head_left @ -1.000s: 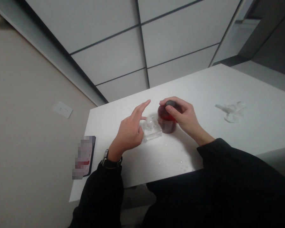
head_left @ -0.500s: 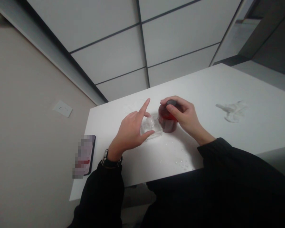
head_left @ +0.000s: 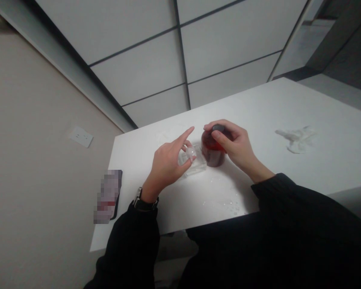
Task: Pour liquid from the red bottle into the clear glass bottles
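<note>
My left hand (head_left: pixel 170 162) has its thumb and a curled finger closed on a clear, round stopper-like knob (head_left: pixel 191 153), with the index finger stretched out above it. The knob sits at the top of a low, square, clear glass container (head_left: pixel 200 166). Whether it is apart from the container I cannot tell. My right hand (head_left: pixel 233 138) is wrapped around the upper part of a dark red, see-through bottle (head_left: pixel 213 154) with a black top (head_left: pixel 218 128). The bottle stands upright on the table, right beside the glass container.
A crumpled white tissue (head_left: pixel 296 139) lies on the white table (head_left: pixel 258 116) to the right. Water drops (head_left: pixel 231 204) are scattered near the front edge. At the left edge is a phone (head_left: pixel 110 196), by a wall with a socket (head_left: pixel 82 137). Pale panelled doors (head_left: pixel 150 72) stand behind the table.
My left thumb and finger have come together on the clear knob; before, they were spread around it. My right hand stays on the red bottle. The view has shifted slightly.
</note>
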Demonstrator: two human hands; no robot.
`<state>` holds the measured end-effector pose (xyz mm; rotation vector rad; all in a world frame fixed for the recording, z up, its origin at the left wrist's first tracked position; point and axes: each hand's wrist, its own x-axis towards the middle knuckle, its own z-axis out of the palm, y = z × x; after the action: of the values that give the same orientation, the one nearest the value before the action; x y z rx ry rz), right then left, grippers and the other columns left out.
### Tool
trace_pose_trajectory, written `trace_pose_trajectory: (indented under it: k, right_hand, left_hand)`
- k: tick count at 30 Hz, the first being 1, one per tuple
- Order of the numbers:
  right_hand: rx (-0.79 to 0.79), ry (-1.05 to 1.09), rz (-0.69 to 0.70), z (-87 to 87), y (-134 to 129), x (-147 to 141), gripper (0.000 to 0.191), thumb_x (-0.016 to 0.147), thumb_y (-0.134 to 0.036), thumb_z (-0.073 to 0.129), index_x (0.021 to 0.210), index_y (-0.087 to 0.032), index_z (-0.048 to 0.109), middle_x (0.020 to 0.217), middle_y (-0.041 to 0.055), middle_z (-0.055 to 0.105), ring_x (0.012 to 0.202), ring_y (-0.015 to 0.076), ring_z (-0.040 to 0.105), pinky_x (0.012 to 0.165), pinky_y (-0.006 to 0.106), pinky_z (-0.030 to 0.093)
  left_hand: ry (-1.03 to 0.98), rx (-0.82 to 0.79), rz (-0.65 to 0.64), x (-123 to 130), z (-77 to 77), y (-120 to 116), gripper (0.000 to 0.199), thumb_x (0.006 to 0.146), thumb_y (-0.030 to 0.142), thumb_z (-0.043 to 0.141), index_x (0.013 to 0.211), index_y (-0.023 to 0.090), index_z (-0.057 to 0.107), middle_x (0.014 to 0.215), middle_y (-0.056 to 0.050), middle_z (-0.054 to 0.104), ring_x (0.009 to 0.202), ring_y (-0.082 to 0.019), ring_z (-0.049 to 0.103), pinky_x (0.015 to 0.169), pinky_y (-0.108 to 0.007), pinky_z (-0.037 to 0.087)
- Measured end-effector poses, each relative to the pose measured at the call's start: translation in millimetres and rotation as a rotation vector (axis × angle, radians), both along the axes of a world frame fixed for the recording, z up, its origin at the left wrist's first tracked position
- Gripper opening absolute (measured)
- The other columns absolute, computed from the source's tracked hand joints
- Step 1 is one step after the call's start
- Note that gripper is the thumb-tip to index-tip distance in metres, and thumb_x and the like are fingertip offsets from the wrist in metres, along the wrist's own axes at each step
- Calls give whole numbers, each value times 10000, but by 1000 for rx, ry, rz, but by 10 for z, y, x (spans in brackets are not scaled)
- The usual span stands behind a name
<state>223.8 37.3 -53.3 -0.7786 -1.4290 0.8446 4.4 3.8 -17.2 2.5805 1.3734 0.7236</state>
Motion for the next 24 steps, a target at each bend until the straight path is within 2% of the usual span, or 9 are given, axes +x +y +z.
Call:
trace_pose_trajectory:
  k: [3,8,11,16,20,24]
  right_hand:
    - [-2,9,10,0,0,0,369,884,-639,744,968,-281,757,1042,38,786,1051,236,713,1029,443,535]
    - [-16,-3,5,8,-7,3,387,881,-659,736,961,-281,755,1042,41,786,1058,243,713,1041,457,541]
    - [-14,-1,8,12,-10,3,383,881,-653,740,959,-278,755,1047,43,784,1059,243,714,1036,455,548]
    - [-17,8,35,13,-12,4,371,891,-638,738,967,-275,757,1048,54,771,1047,250,714,964,452,583]
    - [4,-9,17,14,-7,12,389,888,-656,732,959,-275,768,1037,50,778,1030,244,712,995,455,562]
    - [-3,-18,15,16,-3,18,402,881,-667,733,955,-273,768,1031,45,778,1022,238,708,996,439,551]
  left_hand:
    - [-10,-15,-25,-6,14,-9,717,953,257,654,1606,269,360,1171,-13,773,1033,-181,725,981,-344,539]
    - [-3,15,59,2,-37,9,751,928,386,757,1581,266,407,1102,-5,781,979,-176,743,889,-298,559]
    - [-1,39,67,19,-44,1,671,940,315,746,1544,263,459,1053,6,783,992,-174,743,898,-290,557]
    - [-4,15,4,24,16,-41,608,961,240,671,1536,256,475,1121,-4,783,1073,-195,740,950,-322,560]
    - [15,-2,-12,19,31,-43,579,959,221,635,1519,258,494,1173,-5,781,1117,-198,735,974,-326,555]
    - [48,40,39,25,-14,-20,622,951,335,718,1524,259,492,1108,1,795,1025,-189,753,890,-296,559]
